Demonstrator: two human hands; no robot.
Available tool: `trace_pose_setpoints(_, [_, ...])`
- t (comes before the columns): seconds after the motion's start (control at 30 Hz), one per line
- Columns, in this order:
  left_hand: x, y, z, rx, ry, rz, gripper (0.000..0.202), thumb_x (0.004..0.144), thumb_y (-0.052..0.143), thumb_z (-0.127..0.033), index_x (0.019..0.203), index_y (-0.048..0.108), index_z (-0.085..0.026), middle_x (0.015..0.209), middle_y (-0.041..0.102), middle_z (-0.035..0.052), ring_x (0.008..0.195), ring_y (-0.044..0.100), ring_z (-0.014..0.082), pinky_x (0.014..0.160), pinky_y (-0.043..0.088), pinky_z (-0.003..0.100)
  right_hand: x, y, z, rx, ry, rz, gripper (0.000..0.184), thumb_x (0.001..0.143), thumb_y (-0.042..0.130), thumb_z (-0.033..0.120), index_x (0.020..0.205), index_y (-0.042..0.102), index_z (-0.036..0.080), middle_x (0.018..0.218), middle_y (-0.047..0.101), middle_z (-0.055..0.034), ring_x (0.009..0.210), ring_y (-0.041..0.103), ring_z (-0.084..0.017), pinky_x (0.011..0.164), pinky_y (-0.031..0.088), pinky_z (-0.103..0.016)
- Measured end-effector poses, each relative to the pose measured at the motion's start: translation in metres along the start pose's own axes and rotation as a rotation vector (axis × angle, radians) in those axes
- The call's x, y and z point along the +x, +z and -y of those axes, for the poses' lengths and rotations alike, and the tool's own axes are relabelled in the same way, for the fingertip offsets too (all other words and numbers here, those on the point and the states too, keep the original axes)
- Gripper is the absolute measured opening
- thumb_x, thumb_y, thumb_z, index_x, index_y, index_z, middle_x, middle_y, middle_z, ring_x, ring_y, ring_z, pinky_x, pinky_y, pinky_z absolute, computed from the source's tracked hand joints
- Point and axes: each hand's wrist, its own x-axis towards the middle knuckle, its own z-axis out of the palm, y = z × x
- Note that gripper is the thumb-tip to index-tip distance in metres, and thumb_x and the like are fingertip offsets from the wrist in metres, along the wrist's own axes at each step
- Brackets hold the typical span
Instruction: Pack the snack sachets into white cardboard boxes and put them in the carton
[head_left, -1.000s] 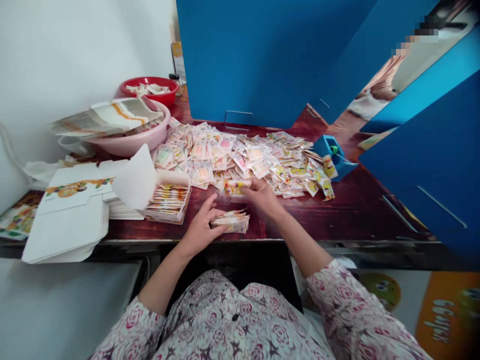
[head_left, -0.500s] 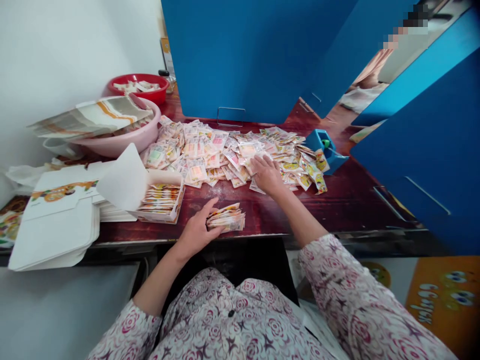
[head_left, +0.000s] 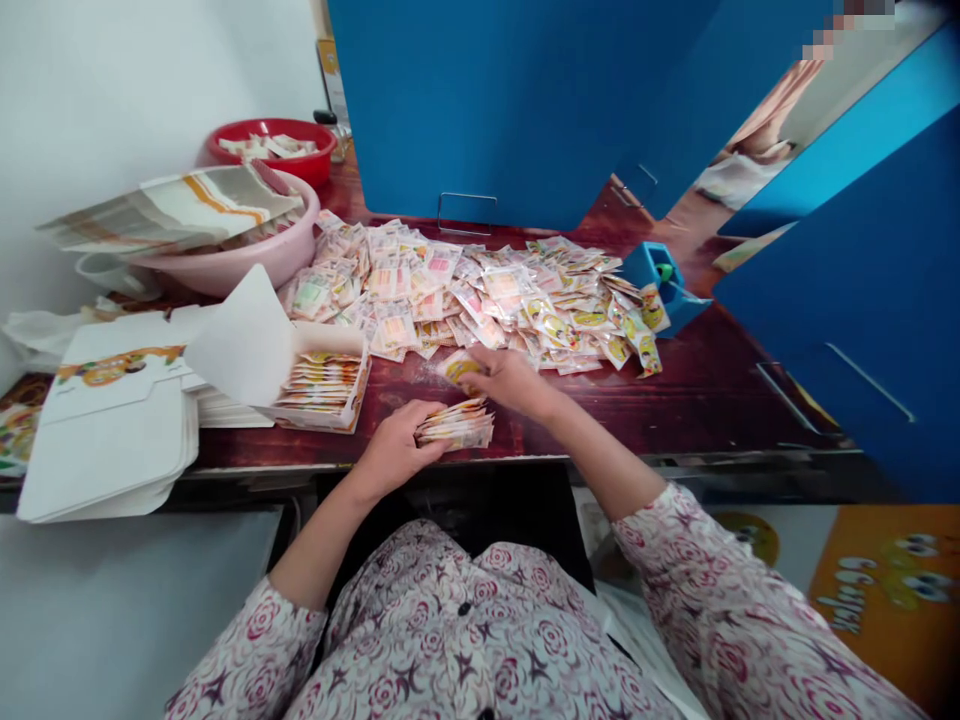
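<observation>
So, pinching a yellow-printed sachet (head_left: 457,367) between thumb and fingers of the right hand (head_left: 511,380). Just in front of that, clasping the left end of a stack of sachets (head_left: 459,424) in the left hand (head_left: 396,450), with thumb along the near side and fingers along the far side, close to the front edge of the dark red table (head_left: 615,410). No telling about contact between pinched sachet and tabletop.

Out past the fingertips, straight into a broad heap of loose sachets (head_left: 480,290), just beyond the right hand, showing pink, green and yellow prints. Off to the left of the stack, coming to an open box (head_left: 330,338) with a packed row of sachets inside and a white flap (head_left: 244,345) raised at the side. Farther left, on to flat white cartons (head_left: 112,430), piled up and jutting over the front edge.

Behind those, up to a pink basin (head_left: 255,260) under a striped cloth (head_left: 172,215), beside a pale cup (head_left: 112,277), then back to a red basin (head_left: 324,170). Across at the heap's right end, meeting a blue dispenser (head_left: 684,312). Beyond, up against upright blue panels (head_left: 480,100), with a glimpse of another person (head_left: 776,115) at upper right.
</observation>
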Motion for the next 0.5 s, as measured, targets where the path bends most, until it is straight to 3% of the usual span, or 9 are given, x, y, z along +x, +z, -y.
trace_pose_setpoints(0.1, [-0.002, 0.003, 0.003, 0.019, 0.023, -0.059, 0.034, 0.081, 0.069, -0.021, 0.115, 0.064, -0.023, 0.118, 0.066, 0.0073, 0.111, 0.065, 0.0232, 0.101, 0.053, 0.043, -0.011, 0.008, 0.018, 0.003, -0.055, 0.173, 0.031, 0.096, 0.057, 0.037, 0.077, 0.069, 0.016, 0.066, 0.063, 0.0011, 0.065, 0.053, -0.012, 0.062, 0.035, -0.024])
trace_pose_setpoints(0.23, [-0.002, 0.005, 0.006, 0.072, 0.016, -0.204, 0.046, 0.078, 0.072, -0.024, 0.122, 0.059, -0.021, 0.143, 0.051, 0.0144, 0.134, 0.053, 0.0293, 0.110, 0.047, 0.048, -0.027, 0.015, 0.030, -0.014, -0.080, 0.148, 0.055, 0.104, 0.036, 0.051, 0.076, 0.067, 0.015, 0.070, 0.063, -0.0035, 0.066, 0.053, -0.015, 0.063, 0.037, -0.027])
trace_pose_setpoints(0.33, [0.001, 0.003, 0.003, 0.032, -0.034, -0.148, 0.070, 0.077, 0.073, -0.025, 0.140, 0.045, -0.021, 0.152, 0.047, 0.0162, 0.139, 0.050, 0.0302, 0.113, 0.044, 0.049, -0.035, 0.018, 0.028, 0.050, -0.152, 0.151, 0.055, 0.104, 0.034, 0.054, 0.091, 0.072, 0.017, 0.085, 0.071, -0.0067, 0.078, 0.062, -0.019, 0.073, 0.046, -0.029])
trace_pose_setpoints(0.4, [0.003, 0.000, 0.000, 0.001, -0.095, -0.040, 0.064, 0.079, 0.069, -0.026, 0.139, 0.048, -0.022, 0.140, 0.060, 0.0128, 0.127, 0.060, 0.0275, 0.111, 0.046, 0.047, -0.032, 0.011, 0.015, 0.082, -0.120, 0.052, 0.049, 0.103, 0.037, 0.053, 0.101, 0.073, 0.020, 0.096, 0.075, -0.0065, 0.088, 0.067, -0.022, 0.081, 0.050, -0.031])
trace_pose_setpoints(0.5, [0.004, -0.002, -0.003, -0.017, -0.122, 0.010, 0.046, 0.081, 0.066, -0.026, 0.126, 0.059, -0.023, 0.126, 0.070, 0.0081, 0.116, 0.067, 0.0246, 0.106, 0.050, 0.044, -0.020, -0.015, -0.021, -0.122, 0.030, -0.322, 0.038, 0.101, 0.045, 0.042, 0.116, 0.071, 0.019, 0.117, 0.074, -0.0111, 0.111, 0.065, -0.027, 0.098, 0.048, -0.039])
